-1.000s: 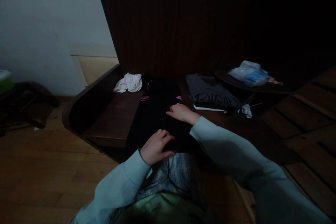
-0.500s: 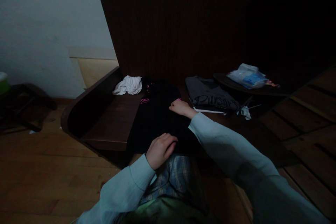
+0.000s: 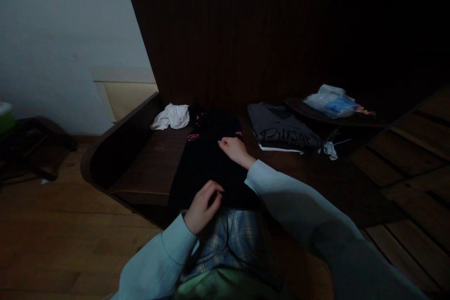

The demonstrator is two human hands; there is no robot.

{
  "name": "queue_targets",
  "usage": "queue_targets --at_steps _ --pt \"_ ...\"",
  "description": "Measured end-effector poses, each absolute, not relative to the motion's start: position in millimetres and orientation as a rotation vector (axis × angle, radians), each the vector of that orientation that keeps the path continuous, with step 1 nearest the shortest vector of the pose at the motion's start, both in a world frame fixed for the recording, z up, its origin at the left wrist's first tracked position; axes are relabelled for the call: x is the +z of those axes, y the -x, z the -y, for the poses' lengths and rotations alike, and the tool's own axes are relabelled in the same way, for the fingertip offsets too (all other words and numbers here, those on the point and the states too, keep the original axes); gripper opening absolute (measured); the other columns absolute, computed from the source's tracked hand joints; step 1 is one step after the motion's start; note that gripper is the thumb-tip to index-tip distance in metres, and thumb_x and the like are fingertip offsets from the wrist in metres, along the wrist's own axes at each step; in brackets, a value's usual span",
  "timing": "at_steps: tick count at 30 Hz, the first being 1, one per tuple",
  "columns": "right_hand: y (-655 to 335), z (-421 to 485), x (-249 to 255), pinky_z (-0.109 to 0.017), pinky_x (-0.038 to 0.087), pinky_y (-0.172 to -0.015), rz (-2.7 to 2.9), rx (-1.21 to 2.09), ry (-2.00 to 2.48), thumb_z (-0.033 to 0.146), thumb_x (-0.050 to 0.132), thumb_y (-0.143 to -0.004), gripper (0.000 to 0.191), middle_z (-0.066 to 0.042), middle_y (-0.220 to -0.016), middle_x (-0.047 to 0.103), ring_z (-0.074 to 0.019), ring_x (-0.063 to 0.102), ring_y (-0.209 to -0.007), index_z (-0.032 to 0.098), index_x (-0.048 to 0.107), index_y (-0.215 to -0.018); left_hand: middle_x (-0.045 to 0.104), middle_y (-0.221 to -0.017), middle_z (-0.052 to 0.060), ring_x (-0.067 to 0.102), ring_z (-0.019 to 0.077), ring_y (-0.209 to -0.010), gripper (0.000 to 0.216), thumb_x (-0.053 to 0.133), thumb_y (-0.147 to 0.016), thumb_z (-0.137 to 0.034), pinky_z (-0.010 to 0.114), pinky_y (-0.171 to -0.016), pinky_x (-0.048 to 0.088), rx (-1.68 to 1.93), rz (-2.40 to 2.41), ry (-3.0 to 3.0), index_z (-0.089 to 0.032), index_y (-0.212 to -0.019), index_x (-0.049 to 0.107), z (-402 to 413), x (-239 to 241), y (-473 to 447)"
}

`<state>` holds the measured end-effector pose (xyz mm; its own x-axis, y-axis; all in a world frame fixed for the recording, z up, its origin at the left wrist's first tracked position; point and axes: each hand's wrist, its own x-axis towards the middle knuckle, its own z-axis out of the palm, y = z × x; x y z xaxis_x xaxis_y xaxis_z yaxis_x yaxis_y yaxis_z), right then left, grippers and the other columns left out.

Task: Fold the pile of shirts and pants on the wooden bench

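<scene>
A black T-shirt [image 3: 207, 161] with pink markings lies spread over the dark wooden bench in front of me. My right hand [image 3: 235, 149] is on its right side, fingers curled together onto the cloth, their tips partly hidden. Over the near left part of the shirt is my left hand [image 3: 205, 206], its fingers bent and a gap showing between thumb and forefinger. No cloth is visible inside that gap. Dim light makes the shirt's folds hard to make out.
A crumpled white cloth [image 3: 172, 116] lies at the bench's back left, beside its raised curved side [image 3: 101, 150]. To the right is a folded grey T-shirt [image 3: 281, 126] with dark lettering. A plastic packet [image 3: 330, 101] rests on a dark round surface farther right.
My right hand has slid left and slightly nearer across the black shirt, uncovering a pink mark. The shirt's right edge sits a little farther left. My left hand has shifted left, its thumb farther from the forefinger.
</scene>
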<state>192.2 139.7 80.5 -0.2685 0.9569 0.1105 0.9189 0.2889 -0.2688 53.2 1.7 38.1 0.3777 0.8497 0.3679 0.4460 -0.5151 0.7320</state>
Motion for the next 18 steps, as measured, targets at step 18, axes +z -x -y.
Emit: queue_targets --at_steps 18 --pt "-285 -11 43 -0.041 0.034 -0.098 2.383 0.567 1.064 0.037 0.059 -0.076 0.037 -0.011 -0.123 0.051 -0.0221 0.041 -0.118 0.019 0.054 -0.108 0.052 -0.095 0.005 0.048 0.0191 -0.088 0.012 0.049 -0.077 -0.015 0.033 -0.076 0.043 0.765 -1.24 -2.415 -0.019 -0.086 0.054 0 40 -61"
